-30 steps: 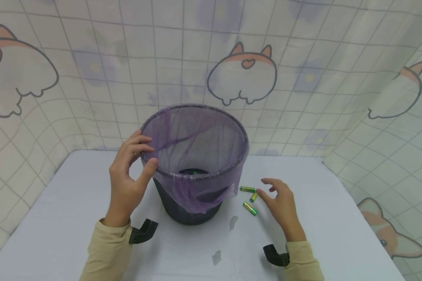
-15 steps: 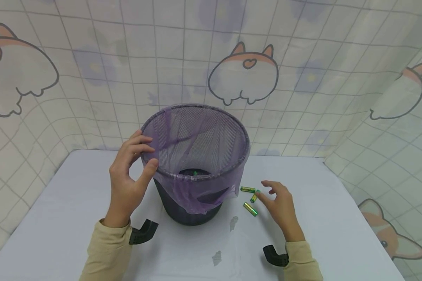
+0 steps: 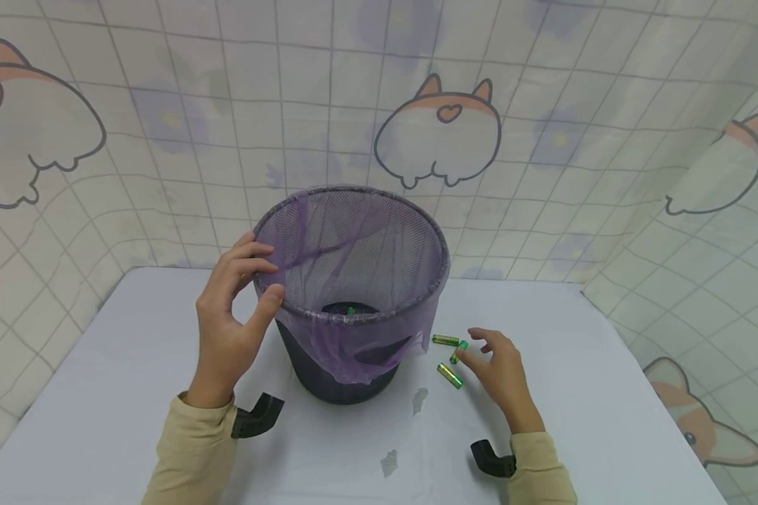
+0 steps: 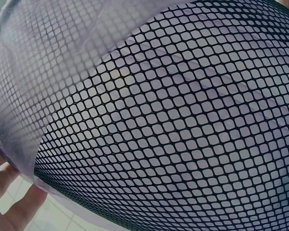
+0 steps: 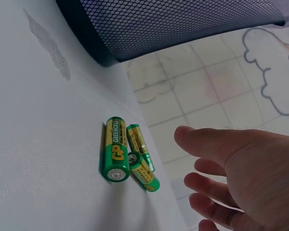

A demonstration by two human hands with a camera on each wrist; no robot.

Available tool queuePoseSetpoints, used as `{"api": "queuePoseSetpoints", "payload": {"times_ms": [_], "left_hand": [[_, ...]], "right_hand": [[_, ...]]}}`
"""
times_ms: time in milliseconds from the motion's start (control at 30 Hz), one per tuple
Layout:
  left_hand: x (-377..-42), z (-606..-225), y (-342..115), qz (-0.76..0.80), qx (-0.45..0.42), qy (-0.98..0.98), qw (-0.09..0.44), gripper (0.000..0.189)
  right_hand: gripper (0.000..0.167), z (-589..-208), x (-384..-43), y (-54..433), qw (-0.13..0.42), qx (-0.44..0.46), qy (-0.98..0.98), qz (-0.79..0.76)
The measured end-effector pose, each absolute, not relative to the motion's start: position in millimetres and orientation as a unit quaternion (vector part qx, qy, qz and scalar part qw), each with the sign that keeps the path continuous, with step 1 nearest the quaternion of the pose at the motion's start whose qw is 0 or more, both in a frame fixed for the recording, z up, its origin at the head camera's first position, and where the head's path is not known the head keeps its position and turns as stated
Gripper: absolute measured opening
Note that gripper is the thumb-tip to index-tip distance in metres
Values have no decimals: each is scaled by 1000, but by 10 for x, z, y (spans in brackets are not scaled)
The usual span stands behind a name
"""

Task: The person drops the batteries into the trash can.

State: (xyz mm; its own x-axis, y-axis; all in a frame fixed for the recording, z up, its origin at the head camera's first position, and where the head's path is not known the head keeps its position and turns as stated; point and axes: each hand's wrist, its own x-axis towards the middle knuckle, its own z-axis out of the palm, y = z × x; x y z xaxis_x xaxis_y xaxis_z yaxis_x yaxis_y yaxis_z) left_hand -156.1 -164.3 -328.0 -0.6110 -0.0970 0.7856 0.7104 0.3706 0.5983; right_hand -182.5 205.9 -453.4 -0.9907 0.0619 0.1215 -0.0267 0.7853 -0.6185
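Observation:
A black mesh trash bin stands upright on the table, lined with a translucent purple bag folded over its rim. My left hand holds the bin's left rim, fingertips over the edge; the left wrist view shows mostly the mesh and bag. Right of the bin lie three green-and-gold batteries: one at the back, one in the middle and one in front. Beside them my right hand hovers with loosely bent fingers and a gap between thumb and fingers. Something small and green shows inside the bin.
The white table carries two grey patches in front of the bin. A tile-patterned curtain with cartoon animals hangs behind and at both sides. Black wrist mounts stick out from both sleeves.
My right hand has sunk slightly toward the table edge nearest me, staying beside the batteries. The left hand keeps its hold on the bin, and the batteries lie as before.

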Motion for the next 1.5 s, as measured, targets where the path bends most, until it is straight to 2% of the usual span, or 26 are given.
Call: {"api": "queuePoseSetpoints", "payload": {"times_ms": [367, 967, 1500], "left_hand": [[-1579, -3271, -1639, -526, -214, -727, 386, 20], [-1572, -3284, -1636, -524, -218, -728, 384, 21], [-1578, -3292, -1659, -523, -219, -725, 392, 21]], "right_hand": [[52, -4604, -1865, 2081, 57, 2, -944, 326], [59, -4718, -1898, 2085, 2, -17, -946, 323], [57, -4773, -1933, 2072, 28, -1, -948, 316]]}}
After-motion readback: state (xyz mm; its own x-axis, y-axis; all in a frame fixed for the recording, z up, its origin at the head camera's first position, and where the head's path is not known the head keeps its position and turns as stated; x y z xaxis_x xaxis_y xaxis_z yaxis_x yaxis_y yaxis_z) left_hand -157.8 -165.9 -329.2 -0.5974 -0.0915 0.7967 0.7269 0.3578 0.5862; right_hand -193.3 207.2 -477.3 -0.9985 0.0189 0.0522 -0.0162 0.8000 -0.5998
